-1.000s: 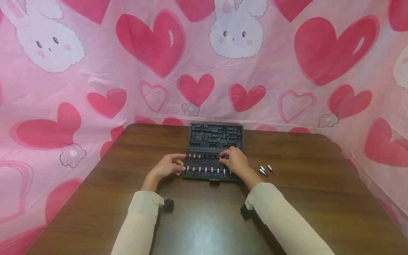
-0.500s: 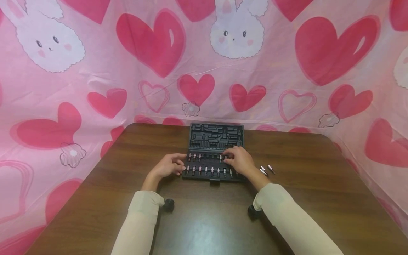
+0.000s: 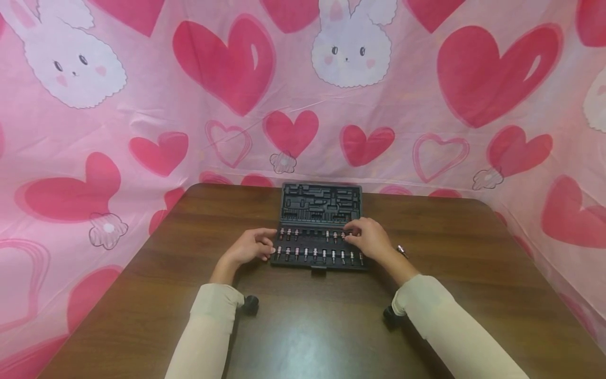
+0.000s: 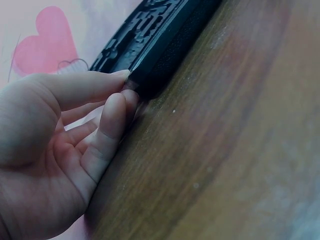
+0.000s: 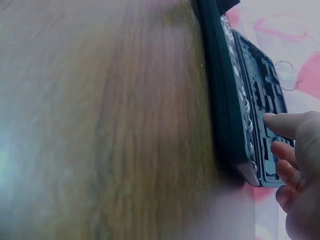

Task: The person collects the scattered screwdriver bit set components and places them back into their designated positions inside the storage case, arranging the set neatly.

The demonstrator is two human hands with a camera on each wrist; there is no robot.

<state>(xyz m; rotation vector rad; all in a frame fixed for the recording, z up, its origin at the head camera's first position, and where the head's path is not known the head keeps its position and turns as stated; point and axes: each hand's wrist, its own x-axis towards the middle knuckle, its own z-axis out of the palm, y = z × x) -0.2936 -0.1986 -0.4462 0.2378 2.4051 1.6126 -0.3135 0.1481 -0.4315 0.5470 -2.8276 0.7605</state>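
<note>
A black tool case (image 3: 316,243) lies unfolded on the table, its moulded lid (image 3: 321,202) raised at the back. Two rows of short chrome bit sockets (image 3: 315,255) sit in the base, with a gap midway along the upper row. My left hand (image 3: 248,246) touches the case's left side; in the left wrist view its fingertips (image 4: 122,75) meet at the corner. Over the right end of the upper row is my right hand (image 3: 370,238), fingers loosely bent by the sockets. Nothing shows held in the right wrist view, where the thumb (image 5: 282,122) points at the case.
One loose bit socket (image 3: 401,250) lies on the wooden table (image 3: 303,321) beyond my right forearm. Black wrist cameras hang under both cuffs. A pink cloth (image 3: 303,79) with hearts and rabbits hangs behind the table and at its sides.
My right hand has slid rightward along the upper row, uncovering more sockets. Its forearm now hides some of the loose sockets on the right. The left hand stays put.
</note>
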